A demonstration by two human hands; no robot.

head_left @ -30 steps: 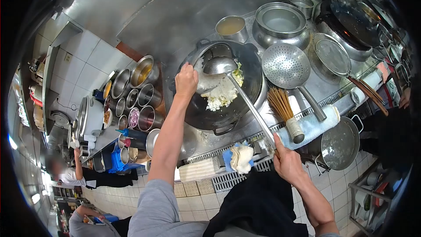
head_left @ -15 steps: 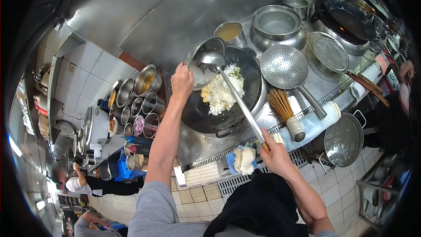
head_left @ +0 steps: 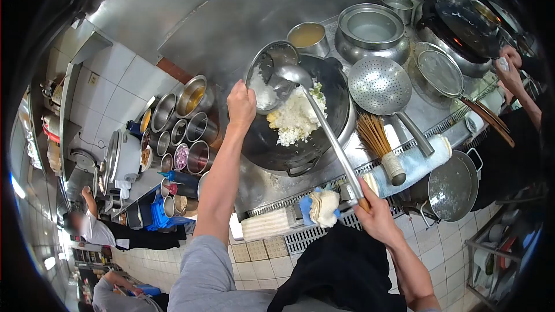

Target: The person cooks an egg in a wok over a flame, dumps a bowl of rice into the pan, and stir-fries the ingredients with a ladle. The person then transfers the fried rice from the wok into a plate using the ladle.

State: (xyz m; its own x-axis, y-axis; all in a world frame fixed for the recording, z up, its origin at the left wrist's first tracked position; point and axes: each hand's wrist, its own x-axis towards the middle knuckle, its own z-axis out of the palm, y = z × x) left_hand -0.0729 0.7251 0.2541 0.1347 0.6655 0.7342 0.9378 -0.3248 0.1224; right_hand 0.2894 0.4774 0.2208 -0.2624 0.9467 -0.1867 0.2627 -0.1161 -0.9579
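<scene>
Clock set on the wok (head_left: 263,151), 12 at top of view. Left hand (head_left: 241,105): fingers curled tight on the rim of a steel bowl (head_left: 283,52), at the bowl's 7 to 8 o'clock. Bowl tilted over the wok's 10 to 11 edge, covering that rim; white rice (head_left: 263,93) inside. Right hand (head_left: 374,212) at 5, fist closed round the wooden end of the ladle (head_left: 332,130). Ladle head in front of the bowl's right side; contact cannot be told. In the wok, a rice heap (head_left: 298,120) near centre, yellow and green bits in it.

Obstacles: ladle handle crosses the wok's 4 to 5 edge, brush (head_left: 373,136) just beyond at 3 to 4. Left forearm screens part of the counter at 8. Crowded at 9 to 10: steel tubs (head_left: 198,156).

Small pot (head_left: 306,36), yellowish liquid, at 12; big pot (head_left: 370,43) at 1 to 2; skimmer (head_left: 378,85), then sieve (head_left: 439,72), toward 2 to 3. Blue towel (head_left: 428,162) lies by the brush; deep pan (head_left: 454,190) at 4. Folded cloth (head_left: 324,208) at 5 to 6, near the right hand. Co-worker's hands (head_left: 509,75) farther out, 2 to 3, near a black pan (head_left: 465,30).
</scene>
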